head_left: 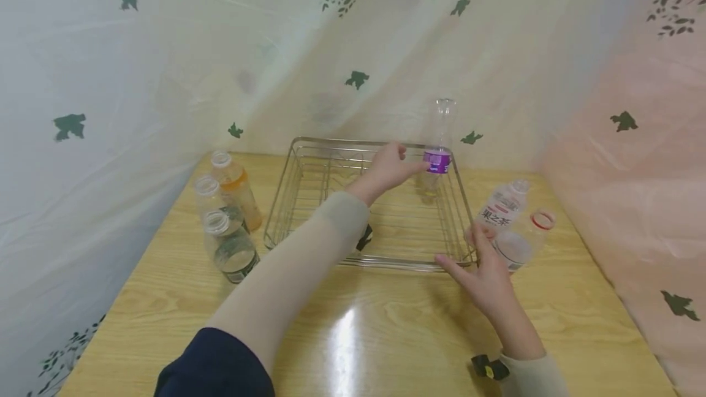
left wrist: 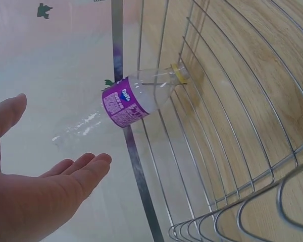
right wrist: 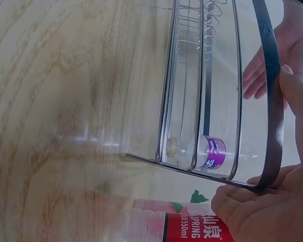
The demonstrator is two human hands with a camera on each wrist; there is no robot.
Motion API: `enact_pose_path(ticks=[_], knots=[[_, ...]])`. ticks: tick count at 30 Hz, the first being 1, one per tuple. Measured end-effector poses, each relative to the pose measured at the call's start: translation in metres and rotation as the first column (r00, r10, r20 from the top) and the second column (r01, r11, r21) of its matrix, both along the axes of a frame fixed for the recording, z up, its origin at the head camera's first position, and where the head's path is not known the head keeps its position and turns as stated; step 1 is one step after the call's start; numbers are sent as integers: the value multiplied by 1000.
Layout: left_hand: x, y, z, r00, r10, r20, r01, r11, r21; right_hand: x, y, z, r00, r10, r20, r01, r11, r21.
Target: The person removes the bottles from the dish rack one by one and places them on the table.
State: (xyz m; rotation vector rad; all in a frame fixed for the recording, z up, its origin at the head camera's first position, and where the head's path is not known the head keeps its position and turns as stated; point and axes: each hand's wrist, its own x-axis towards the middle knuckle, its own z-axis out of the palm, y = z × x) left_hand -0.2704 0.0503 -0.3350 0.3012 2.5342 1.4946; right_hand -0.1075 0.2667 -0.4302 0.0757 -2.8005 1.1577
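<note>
A wire dish rack (head_left: 408, 264) sits on the wooden table. In its back right corner a clear plastic Fanta bottle (head_left: 437, 161) with a purple label stands upside down, its yellow-ringed neck (left wrist: 179, 73) low among the wires. My left hand (head_left: 388, 167) reaches over the rack beside this bottle. In the left wrist view the thumb and fingers are spread apart, with a gap between them and the bottle. My right hand (head_left: 488, 277) grips the rack's front right corner, thumb on the rim (right wrist: 273, 91) and fingers below it.
Left of the rack stand an orange-tinted bottle (head_left: 242, 192) and two clear bottles, one in front (head_left: 234, 250). Close by the right hand are a white-labelled bottle (head_left: 499, 207) and a wide-mouthed bottle (head_left: 518, 244). The right wrist view shows a red-labelled bottle (right wrist: 192, 227). Patterned curtain hangs behind.
</note>
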Motion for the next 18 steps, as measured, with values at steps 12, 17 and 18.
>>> enact_pose_path(ticks=[12, 17, 18], knots=[[-14, 15, -10, 997, 49, 51, -51, 998, 31, -1, -3, 3, 1000, 0, -2, 0, 1000, 6], [-15, 25, -17, 992, 77, 101, -82, 996, 45, 1, -3, 2, 1000, 5, 2, -5, 1000, 11], [-16, 27, -18, 991, 82, 103, -87, 995, 45, 2, -3, 2, 1000, 4, 3, -4, 1000, 13]])
